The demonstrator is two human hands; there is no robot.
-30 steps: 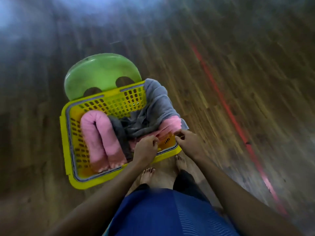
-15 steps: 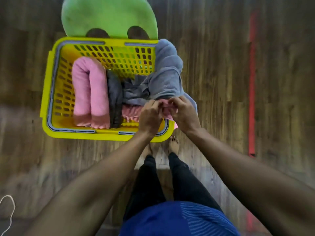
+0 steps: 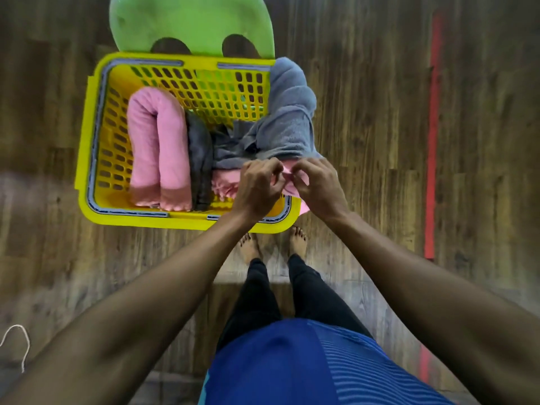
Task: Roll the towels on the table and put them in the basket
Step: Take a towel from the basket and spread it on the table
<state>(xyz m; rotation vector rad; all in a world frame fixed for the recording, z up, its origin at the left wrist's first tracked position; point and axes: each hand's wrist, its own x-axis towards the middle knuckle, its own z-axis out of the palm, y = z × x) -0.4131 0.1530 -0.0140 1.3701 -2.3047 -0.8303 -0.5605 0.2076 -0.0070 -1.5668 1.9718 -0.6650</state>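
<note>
A yellow basket (image 3: 87, 133) stands on a green chair. Inside at the left lies a rolled pink towel (image 3: 156, 147), bent double. Beside it is a dark grey towel (image 3: 200, 159). A lighter grey towel (image 3: 289, 118) hangs loosely over the basket's right rim. Under it, at the near right corner, lies a second pink towel (image 3: 226, 182). My left hand (image 3: 258, 185) and my right hand (image 3: 317, 185) both pinch this pink towel's edge, close together, above the basket's near right corner.
The green chair (image 3: 190, 21) has its backrest at the far side. Wooden floor surrounds it, with a red line (image 3: 432, 135) on the right. My bare feet (image 3: 273, 244) stand just in front of the basket. A white cord (image 3: 20, 343) lies at the bottom left.
The view swung from tilted to looking straight down on the basket. My hands came together on the pink towel at the near right corner and have lifted its edge slightly.
</note>
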